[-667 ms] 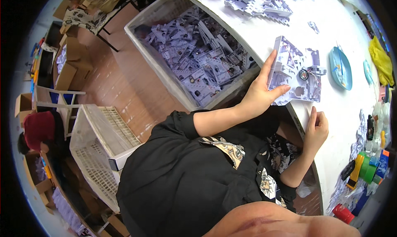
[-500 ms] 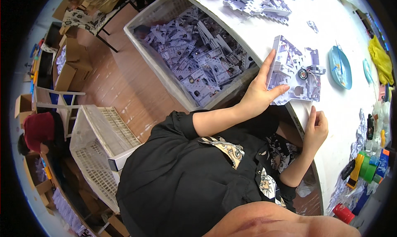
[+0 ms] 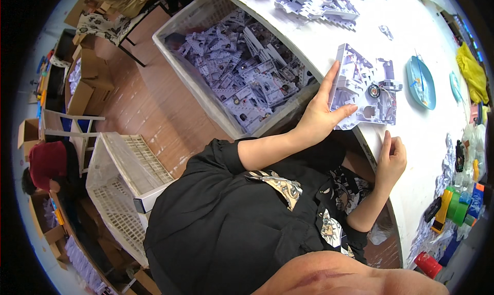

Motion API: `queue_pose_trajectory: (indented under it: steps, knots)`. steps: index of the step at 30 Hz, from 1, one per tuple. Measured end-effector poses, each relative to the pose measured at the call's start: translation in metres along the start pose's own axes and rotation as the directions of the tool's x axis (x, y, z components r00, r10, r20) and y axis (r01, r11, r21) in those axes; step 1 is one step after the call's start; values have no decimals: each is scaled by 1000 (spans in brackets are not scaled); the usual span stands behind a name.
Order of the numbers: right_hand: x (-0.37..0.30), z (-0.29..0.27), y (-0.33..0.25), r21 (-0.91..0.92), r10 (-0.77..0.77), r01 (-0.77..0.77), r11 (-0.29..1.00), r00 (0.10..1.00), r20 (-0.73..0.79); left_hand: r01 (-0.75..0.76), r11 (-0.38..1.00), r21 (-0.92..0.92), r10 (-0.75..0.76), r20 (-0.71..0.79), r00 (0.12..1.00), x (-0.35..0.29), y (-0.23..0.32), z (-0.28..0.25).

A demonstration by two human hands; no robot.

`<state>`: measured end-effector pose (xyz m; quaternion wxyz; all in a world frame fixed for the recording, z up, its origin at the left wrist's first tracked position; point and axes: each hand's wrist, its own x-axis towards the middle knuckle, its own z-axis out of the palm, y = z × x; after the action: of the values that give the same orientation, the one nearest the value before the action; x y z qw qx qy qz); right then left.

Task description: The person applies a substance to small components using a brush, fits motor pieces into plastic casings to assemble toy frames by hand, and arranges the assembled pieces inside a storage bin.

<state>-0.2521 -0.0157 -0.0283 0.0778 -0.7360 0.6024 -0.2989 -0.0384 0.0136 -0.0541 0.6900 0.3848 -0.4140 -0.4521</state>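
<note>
My left hand (image 3: 321, 112) grips the left side of a pale lavender plastic housing (image 3: 351, 102), its fingers along the outer wall and the thumb over the near part. The housing rests at the table edge, inner side up, with ribs, thin wires and a round black part (image 3: 374, 91) showing. Just below its near edge is my right hand (image 3: 392, 158), index finger pointing up and the other fingers curled. Nothing shows in that hand. Beyond the housing lie a small loose plastic piece (image 3: 386, 32) and a teal dish (image 3: 421, 83) with small items in it.
Left of the table stands a large crate (image 3: 159, 37) full of similar plastic parts. More housings (image 3: 319, 6) are stacked at the table's far end. Tape rolls (image 3: 457, 207), a red roll (image 3: 427, 265) and plastic bags crowd the right side. Another person (image 3: 49, 163) sits far left.
The whole view has shifted very slightly. Both hands keep the same pose, and the housing stays in my left hand.
</note>
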Motion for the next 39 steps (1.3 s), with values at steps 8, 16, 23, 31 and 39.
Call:
queue_pose_trajectory:
  steps: [8,16,23,31,39]
  knots:
    - [0,0,0,-13,-1,1,1000,1000,2,8,1000,2,-8,2,1000,0,0,0]
    - [1,0,1,-10,-2,2,1000,1000,-2,-32,999,-39,32,-5,999,3,-7,0]
    - [-1,0,2,32,40,-40,999,999,15,61,977,-202,-59,17,998,-3,17,2]
    - [2,5,-19,283,-40,64,957,995,-92,-123,952,-282,75,-174,982,12,107,-26]
    - [59,48,-196,399,-631,513,759,730,262,-544,811,215,548,-605,577,32,150,-170]
